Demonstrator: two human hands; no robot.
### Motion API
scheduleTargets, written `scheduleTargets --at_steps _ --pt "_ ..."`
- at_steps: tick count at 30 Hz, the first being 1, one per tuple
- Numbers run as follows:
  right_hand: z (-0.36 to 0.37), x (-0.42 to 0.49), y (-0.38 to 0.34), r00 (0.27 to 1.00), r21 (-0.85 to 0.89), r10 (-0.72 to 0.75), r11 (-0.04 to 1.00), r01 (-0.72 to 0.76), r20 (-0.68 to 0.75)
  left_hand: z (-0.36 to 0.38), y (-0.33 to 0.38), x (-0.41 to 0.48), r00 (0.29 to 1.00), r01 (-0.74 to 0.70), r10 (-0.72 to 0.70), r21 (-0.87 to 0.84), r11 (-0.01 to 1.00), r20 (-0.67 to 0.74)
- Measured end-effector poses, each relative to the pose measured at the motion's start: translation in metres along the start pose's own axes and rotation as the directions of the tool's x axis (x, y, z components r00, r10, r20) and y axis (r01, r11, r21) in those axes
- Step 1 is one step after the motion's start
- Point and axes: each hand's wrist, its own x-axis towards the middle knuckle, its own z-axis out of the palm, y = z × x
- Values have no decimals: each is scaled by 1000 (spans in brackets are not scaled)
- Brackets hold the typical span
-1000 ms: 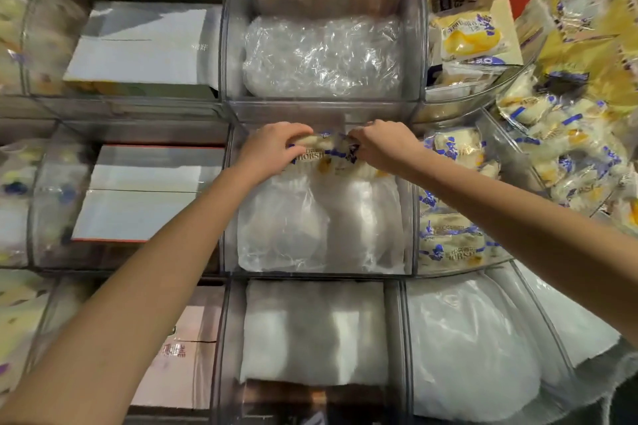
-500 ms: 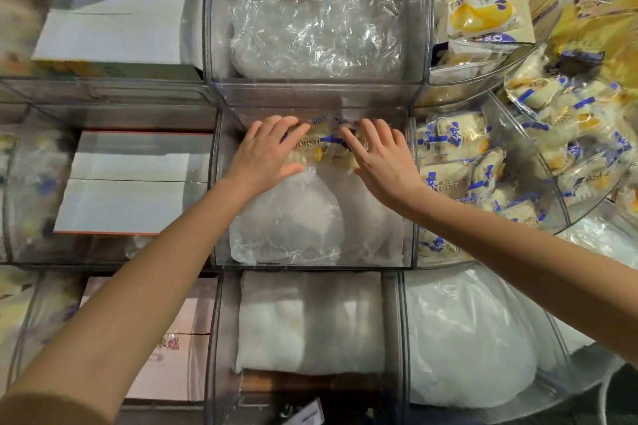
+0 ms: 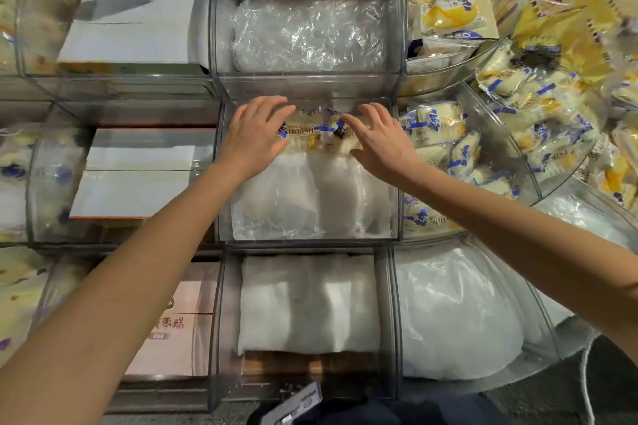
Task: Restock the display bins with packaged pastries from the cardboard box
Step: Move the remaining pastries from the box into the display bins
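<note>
We note the left hand (image 3: 255, 138) and right hand (image 3: 378, 148) flat and unclenched on the packaged pastries (image 3: 312, 136) at the far end of the centre bin (image 3: 222, 190); we judge these light, crushable, slick-wrapped, best lifted by their sides.

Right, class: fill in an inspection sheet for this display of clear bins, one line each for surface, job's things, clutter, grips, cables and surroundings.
Surface: clear middle bin, lined with a white plastic bag.
Job's things: packaged pastries lie at the back of that bin; the cardboard box cannot be picked out.
Clutter: nothing seen.
Grips: left grip and right grip both open, straight fingers on the packaged pastries.
Cables: white cord at the lower right.
Surroundings: more pastries in the bin to the right; flat boxes in the left bins; white padding in the bin below.
</note>
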Motion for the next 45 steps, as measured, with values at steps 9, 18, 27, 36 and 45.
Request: scheduleTargets --at_steps 9,18,27,36,45 --pt "-42 -88 31 989 114 126 987 -117 -74 -29 90 7 994 -111 111 -183 977 -10" --pt "-48 -237 108 923 241 381 903 -356 -62 -7 248 25 897 -417 437 -196 887 71" --pt "-49 -450 176 754 362 651 727 -584 -91 22 473 13 716 -651 686 -233 723 128" --pt "-18 -758 229 286 443 958 247 -862 22 81 777 -68 339 -852 918 -347 392 207" --pt "13 -974 174 -242 525 964 -262 -810 108 121 1004 -209 -162 -875 954 -484 -20 253"
